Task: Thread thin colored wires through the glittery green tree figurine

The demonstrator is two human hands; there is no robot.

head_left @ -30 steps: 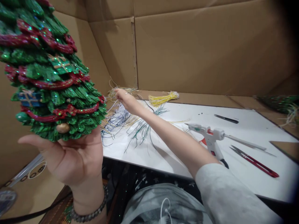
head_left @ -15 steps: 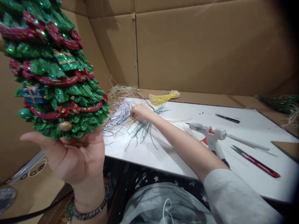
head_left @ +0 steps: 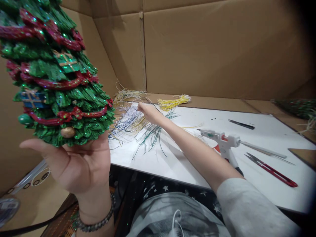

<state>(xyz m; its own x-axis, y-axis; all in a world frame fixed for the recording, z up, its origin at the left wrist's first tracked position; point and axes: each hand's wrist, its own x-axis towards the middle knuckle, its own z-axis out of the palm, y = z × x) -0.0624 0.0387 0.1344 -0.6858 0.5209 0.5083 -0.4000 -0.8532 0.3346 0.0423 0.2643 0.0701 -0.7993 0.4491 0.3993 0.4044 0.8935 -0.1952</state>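
Head view: cardboard walls (head_left: 222,49) box in your white worktop (head_left: 187,164). Tree (head_left: 54,82), green glitter w/ red garland, stands upright on your L hand (head_left: 74,164) at near left, off the worktop's edge. Palm is up & open, thumb out to the side. Nothing is gripped; the base just rests on it.

Your R arm stretches across to the far-left part of the worktop. R hand (head_left: 148,112) has fingers curled in, touching the far end of the wires (head_left: 133,126). Whether a strand is pinched is too small to tell. Wires fan w/ long axis running from R hand back toward you & left, toward the tree's base. R hand is on them; L hand is well apart.

Yellow bundle (head_left: 174,102) lies just right of R hand. Glue gun (head_left: 222,143), snips (head_left: 271,169) & tweezers (head_left: 242,124) lie further right.
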